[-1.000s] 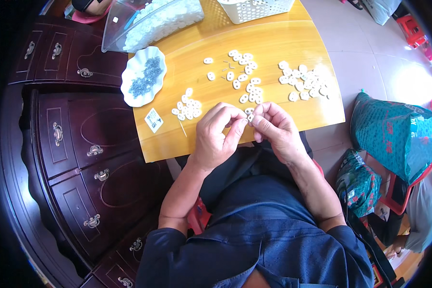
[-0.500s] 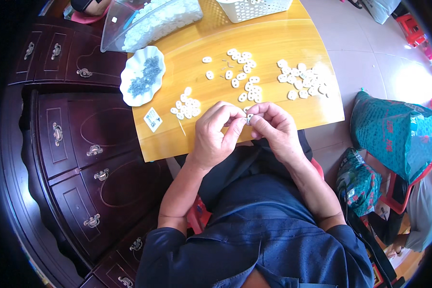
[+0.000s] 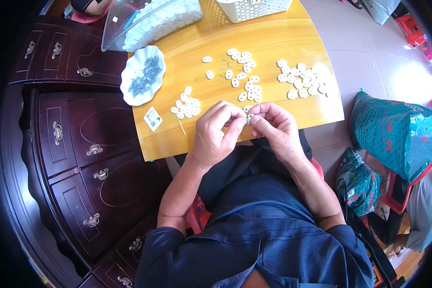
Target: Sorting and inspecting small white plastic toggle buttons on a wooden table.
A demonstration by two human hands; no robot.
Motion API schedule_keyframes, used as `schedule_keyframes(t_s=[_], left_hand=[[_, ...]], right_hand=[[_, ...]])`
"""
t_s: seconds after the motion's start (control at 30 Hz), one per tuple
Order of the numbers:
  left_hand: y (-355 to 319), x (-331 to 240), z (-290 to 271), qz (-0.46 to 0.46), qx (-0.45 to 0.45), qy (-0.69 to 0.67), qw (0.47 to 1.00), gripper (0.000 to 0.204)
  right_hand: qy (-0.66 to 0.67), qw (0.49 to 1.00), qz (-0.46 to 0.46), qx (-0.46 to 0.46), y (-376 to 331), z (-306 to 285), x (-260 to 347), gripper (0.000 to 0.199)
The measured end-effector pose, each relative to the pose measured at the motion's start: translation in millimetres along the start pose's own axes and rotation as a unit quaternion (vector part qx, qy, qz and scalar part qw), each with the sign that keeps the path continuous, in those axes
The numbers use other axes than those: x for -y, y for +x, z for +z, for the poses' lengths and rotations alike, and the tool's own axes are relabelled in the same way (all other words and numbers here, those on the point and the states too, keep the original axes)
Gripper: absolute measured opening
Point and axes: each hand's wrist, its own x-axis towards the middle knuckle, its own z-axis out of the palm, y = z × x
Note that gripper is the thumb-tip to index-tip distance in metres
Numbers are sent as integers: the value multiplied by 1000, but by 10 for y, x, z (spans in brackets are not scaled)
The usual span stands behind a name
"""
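Fingertips of my left hand (image 3: 219,133) and my right hand (image 3: 277,130) meet over the table's near edge, pinching a small white oval piece with two dark holes (image 3: 250,116) between them. The fingers cover part of it. Just beyond my hands lies a loose cluster of similar white two-hole pieces (image 3: 253,89). Several thin metal pins (image 3: 228,64) are scattered beside that cluster. To the left of my left hand is a smaller pile of white pieces (image 3: 187,107), with a thin pale stick (image 3: 182,127) near it. A larger pile (image 3: 298,82) spreads at the right.
A scalloped white dish (image 3: 128,79) holds small dark metal parts. Behind it stands a clear bin (image 3: 111,41) of whitish pieces, and a white perforated basket (image 3: 254,12) is at the far edge. A printed card (image 3: 152,119) lies left. Dark drawers (image 3: 96,129) flank the table; teal bags (image 3: 393,129) sit right.
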Motion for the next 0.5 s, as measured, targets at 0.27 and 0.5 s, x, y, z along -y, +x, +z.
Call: schedule_keyframes(t_s=[0.27,0.5], left_hand=[[5,7,7,-6,8,-6,1000,6],[8,22,-10,-25,13,-27,999,6]], right_hand=[[-22,999,-10,-26,5,20,-14,14],[-28,999,-15,-20,18,31,-10,12]])
